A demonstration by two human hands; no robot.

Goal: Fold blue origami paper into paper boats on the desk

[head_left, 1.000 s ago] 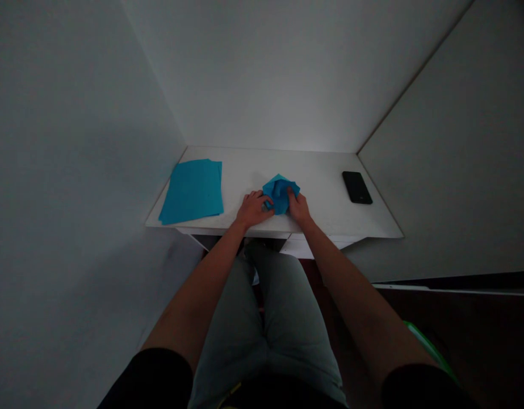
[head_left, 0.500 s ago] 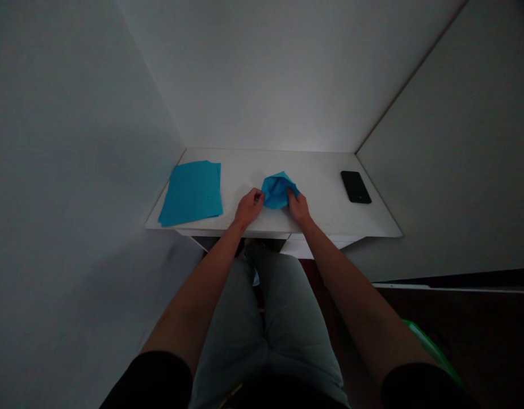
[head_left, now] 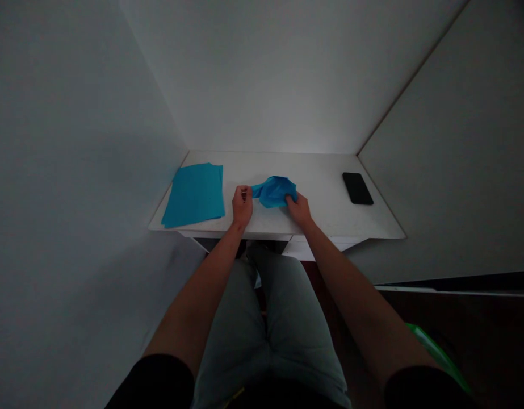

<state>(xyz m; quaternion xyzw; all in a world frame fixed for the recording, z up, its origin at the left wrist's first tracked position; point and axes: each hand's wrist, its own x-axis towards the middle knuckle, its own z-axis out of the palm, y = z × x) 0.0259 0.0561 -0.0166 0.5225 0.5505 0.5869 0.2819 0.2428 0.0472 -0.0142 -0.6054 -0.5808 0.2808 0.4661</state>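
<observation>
Between my two hands is a crumpled, partly folded sheet of blue paper (head_left: 273, 192), held just over the white desk. My left hand (head_left: 243, 204) pinches a narrow strip or corner of it, pulled out to the left. The right edge is gripped by my right hand (head_left: 299, 209), with the thumb on top and the fingers hidden underneath. A stack of flat blue sheets (head_left: 194, 196) lies to the left of my left hand, its edges slightly out of line.
A black phone-like slab (head_left: 357, 188) lies on the right part of the white desk (head_left: 325, 199). Walls close in the desk at the back, left and right. Something green (head_left: 436, 355) shows on the dark floor at the lower right.
My left hand has moved left, drawing a corner of the blue paper out into a narrow strip. My right hand keeps its grip in about the same place.
</observation>
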